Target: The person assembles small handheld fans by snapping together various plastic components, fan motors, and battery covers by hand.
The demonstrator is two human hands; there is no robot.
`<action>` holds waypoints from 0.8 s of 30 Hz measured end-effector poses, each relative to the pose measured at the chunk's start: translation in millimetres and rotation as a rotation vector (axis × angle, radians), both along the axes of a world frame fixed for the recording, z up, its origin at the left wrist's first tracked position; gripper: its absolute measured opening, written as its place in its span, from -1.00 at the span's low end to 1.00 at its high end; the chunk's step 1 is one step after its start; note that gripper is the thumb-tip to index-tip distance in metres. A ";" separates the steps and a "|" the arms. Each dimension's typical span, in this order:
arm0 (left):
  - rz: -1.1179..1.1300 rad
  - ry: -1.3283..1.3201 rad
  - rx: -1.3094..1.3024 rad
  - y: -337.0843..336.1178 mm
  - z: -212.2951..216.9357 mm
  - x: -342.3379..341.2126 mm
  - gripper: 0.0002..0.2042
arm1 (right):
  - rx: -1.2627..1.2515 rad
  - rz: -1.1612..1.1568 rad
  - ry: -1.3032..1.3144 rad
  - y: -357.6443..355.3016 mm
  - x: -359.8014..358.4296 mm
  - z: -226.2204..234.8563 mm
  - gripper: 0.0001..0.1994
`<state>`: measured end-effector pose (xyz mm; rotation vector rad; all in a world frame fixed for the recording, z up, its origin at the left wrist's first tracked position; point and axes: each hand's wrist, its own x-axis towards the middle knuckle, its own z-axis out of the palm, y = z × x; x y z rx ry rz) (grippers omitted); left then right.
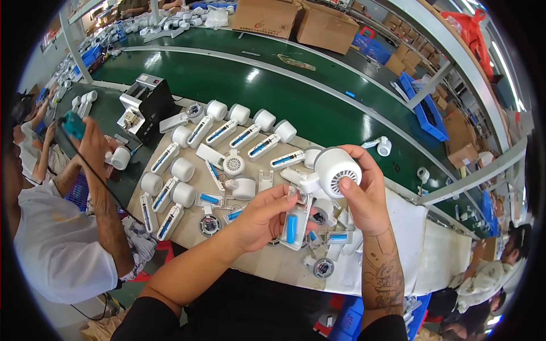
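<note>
I hold a white hand-held fan [318,187] over a work table. My right hand [364,193] grips its round head [336,170], whose vented back faces me. My left hand [264,219] holds the open handle [294,224], where a blue battery cell [291,227] shows. Below my hands lie loose white parts and small round discs [323,267].
Rows of unfinished white fans [227,133] with blue cells lie on the beige board [193,224]. A black machine [149,102] stands at the back left. A person in white at left holds a teal tool [73,124]. A green conveyor [296,96] and cardboard boxes [296,20] lie beyond.
</note>
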<state>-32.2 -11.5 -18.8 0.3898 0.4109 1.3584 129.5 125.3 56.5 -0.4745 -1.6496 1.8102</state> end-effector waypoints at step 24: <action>0.073 0.604 -0.003 -28.7 38.0 17.7 -0.82 | 0.022 0.417 -0.373 0.0 1.6 45.5 -0.46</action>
